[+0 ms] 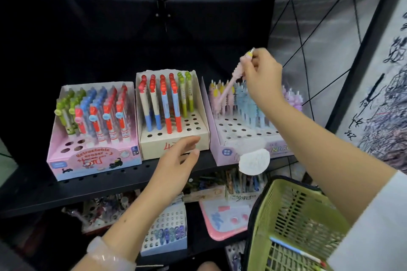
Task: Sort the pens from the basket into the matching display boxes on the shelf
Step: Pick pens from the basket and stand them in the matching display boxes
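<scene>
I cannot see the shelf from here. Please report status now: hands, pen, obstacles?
Right hand pinches pink pen above lilac box. Left hand open, near beige box. Nothing blocking the pink row.

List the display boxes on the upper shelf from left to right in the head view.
pink eraser box → beige box → lilac box, above which the right hand holds a pink pen.

Shelf (123, 177): black perforated metal, matt. Three display boxes, pink box (94, 156), cream box (171, 138), lilac box (242, 138): printed card, slight sheen, punched tops. Pens (163, 103): smooth plastic, glossy caps. Pink pen (233, 79): plastic, ridged barrel. Basket (293, 218): green plastic lattice, matt, dark rim. Bracelet (105, 253): translucent, glossy. Sleeve (378, 226): white cloth.
</scene>
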`<state>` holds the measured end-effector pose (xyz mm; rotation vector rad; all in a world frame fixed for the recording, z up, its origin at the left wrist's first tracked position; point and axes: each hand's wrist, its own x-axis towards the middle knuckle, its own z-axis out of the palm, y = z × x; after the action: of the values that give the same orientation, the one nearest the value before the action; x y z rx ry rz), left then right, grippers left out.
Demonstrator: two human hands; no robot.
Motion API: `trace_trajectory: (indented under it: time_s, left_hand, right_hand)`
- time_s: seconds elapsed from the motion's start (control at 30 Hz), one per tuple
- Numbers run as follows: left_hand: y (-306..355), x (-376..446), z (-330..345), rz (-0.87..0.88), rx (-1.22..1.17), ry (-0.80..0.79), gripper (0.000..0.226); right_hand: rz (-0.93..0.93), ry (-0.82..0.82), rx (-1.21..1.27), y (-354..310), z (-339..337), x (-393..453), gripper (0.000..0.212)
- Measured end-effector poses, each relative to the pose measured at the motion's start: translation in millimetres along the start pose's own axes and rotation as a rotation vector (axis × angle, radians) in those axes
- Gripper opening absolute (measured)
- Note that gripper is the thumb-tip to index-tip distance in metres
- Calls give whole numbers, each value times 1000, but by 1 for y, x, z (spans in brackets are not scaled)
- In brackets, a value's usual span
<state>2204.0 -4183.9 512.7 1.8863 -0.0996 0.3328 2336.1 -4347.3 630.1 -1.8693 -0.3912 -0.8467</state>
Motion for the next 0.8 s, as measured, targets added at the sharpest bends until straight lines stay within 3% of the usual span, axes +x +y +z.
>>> trace_trajectory:
  time_s: [0.07, 0.2, 0.5, 0.8]
  left_hand:
    - [0, 0, -3, 1, 11, -2, 25]
    - [-1, 4, -6, -4, -11, 13, 26]
    - [-3, 2, -8, -16, -28, 17, 27]
    - [-3, -3, -10, -19, -33, 0, 27]
  right_hand:
    - [-23, 32, -63, 5, -3, 9, 18]
    - [-40, -162, -295, 18, 4, 9, 21]
    - [-9, -221, -363, 34, 9, 13, 25]
    - [-24, -403, -438, 37, 19, 14, 29]
